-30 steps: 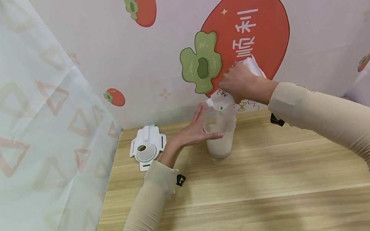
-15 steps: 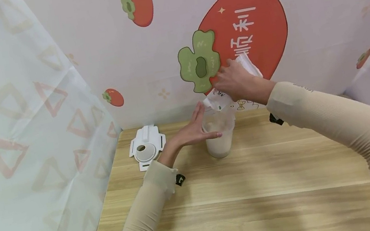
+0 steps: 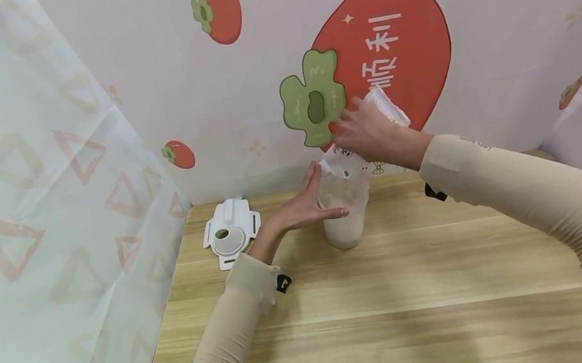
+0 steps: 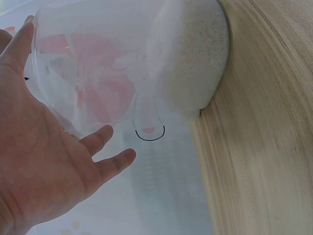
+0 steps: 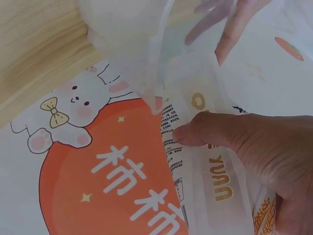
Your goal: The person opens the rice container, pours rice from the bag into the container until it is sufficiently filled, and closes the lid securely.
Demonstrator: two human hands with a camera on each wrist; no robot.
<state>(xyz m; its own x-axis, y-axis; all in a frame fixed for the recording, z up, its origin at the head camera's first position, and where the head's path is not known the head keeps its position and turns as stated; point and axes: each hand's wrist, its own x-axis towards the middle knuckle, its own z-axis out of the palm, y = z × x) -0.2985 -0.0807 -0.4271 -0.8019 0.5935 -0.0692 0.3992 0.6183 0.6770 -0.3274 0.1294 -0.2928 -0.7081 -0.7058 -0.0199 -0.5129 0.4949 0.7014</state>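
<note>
Two hands work at a clear cup of white grains standing far back on the bench. The left hand lies flat and open against the cup's side. The right hand grips a tipped bag over it. Only the right wrist view shows the bag's print.

— Item one on my bench?
— A wooden table, pale grain, planks running across.
— Item two?
— A white plastic lid with a round opening, lying flat at my far left corner.
— Backing?
— A persimmon-print backdrop ahead of me; a triangle-patterned curtain on my left.
</note>
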